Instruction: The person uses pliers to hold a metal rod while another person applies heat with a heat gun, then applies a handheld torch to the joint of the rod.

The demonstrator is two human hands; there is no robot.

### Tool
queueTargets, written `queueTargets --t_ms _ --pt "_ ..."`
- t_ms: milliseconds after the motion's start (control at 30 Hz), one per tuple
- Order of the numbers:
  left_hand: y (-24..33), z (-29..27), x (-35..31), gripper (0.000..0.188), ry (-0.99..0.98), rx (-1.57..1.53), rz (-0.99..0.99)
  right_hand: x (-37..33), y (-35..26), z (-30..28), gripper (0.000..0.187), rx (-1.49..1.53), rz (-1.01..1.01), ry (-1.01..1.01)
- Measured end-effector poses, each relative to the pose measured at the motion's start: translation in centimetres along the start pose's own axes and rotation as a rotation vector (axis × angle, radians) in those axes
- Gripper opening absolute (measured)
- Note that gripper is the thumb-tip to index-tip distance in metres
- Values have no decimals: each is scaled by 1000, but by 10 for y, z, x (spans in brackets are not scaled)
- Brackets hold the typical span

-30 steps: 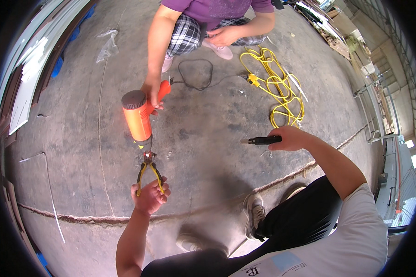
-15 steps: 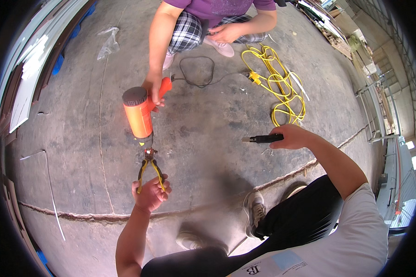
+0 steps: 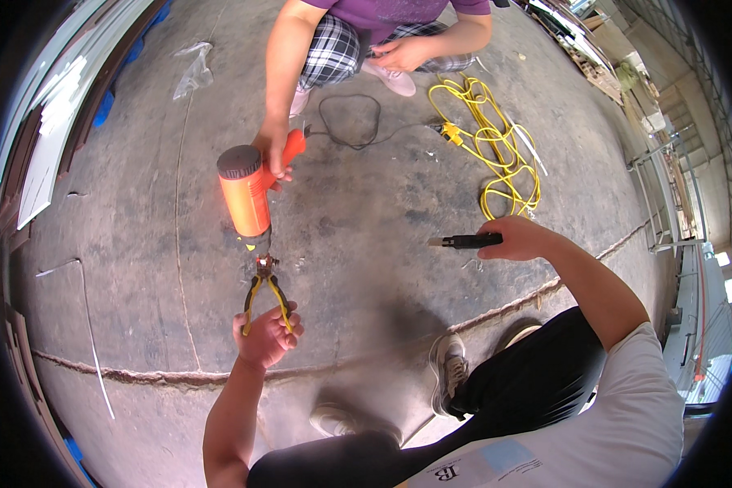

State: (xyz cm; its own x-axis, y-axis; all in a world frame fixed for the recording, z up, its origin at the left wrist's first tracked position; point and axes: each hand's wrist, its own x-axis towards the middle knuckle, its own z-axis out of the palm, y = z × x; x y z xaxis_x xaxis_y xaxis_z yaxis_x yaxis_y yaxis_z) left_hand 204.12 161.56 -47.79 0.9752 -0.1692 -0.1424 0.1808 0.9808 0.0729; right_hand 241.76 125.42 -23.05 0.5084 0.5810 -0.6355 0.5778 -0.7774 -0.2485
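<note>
My left hand (image 3: pixel 267 340) is closed round the yellow-and-black handles of a pair of pliers (image 3: pixel 283 302), whose jaws point away from me. A small coppery piece (image 3: pixel 265 263) sits at the jaws; its exact kind is too small to make out. Just beyond it is the dark nozzle of an orange heat gun (image 3: pixel 246 203), held by a co-worker's hand (image 3: pixel 274 150) and aimed down at the jaws. Out to the right, my right hand (image 3: pixel 519 238) grips a black utility knife (image 3: pixel 470 241), its pale tip pointing left, above the floor.
A co-worker in a purple shirt (image 3: pixel 398 20) squats opposite. A coiled yellow extension cord (image 3: pixel 496 154) lies at the right, joined to a thin dark cable (image 3: pixel 358 148). A clear plastic bag (image 3: pixel 193 71) and a bent white strip (image 3: pixel 93 342) lie at the left. A crack (image 3: pixel 138 378) crosses the concrete floor.
The heat gun has shifted slightly up in the picture, its nozzle still beside the pliers' jaws. Both my hands keep nearly the same place and the same hold.
</note>
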Motion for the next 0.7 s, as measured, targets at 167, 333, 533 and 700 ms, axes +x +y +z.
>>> queueTargets --t_ms 167,333,533,700 --pt "-2 -2 4 105 -2 -19 -7 -2 0 -3 42 6 20 -12" --pt "0 -6 -1 110 -10 6 8 4 3 -1 40 5 -6 16" --pt "-1 -3 2 110 59 2 -1 4 8 12 35 44 35 19" --pt "2 -7 2 110 32 66 0 3 -13 15 37 71 72 -84"
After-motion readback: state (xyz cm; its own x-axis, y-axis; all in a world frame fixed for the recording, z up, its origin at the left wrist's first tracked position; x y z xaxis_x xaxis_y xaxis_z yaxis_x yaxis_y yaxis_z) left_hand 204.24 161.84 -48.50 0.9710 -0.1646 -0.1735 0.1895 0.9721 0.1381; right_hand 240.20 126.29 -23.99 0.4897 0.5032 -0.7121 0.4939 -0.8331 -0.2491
